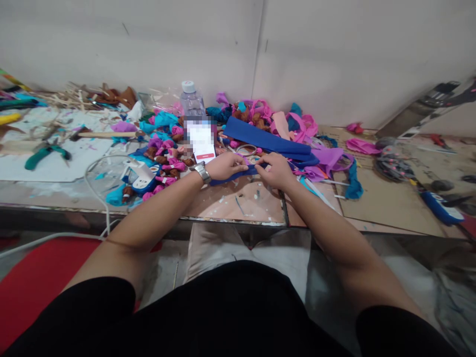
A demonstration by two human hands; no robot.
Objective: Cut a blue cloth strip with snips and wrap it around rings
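Observation:
A strip of dark blue fabric (227,179) runs between my hands, just above the tabletop. My left hand (226,166), with a metal watch on its wrist, pinches it with thumb and fingers. My right hand (275,170) grips the same strip a short way to the right, its fingers closed on it. Behind the hands lies a stack of folded blue fabric strips (266,138). A pale ring (246,149) sits between that stack and my hands. A lit phone (202,143) leans just beyond my left hand.
Pink, teal and brown fabric bundles (171,161) crowd the left, around a blue-and-white power strip (143,179) with a white cable. A clear bottle (192,101) stands behind. Green-handled pliers (46,154) and a hammer (107,134) lie farther left. Cardboard (375,198) covers the right.

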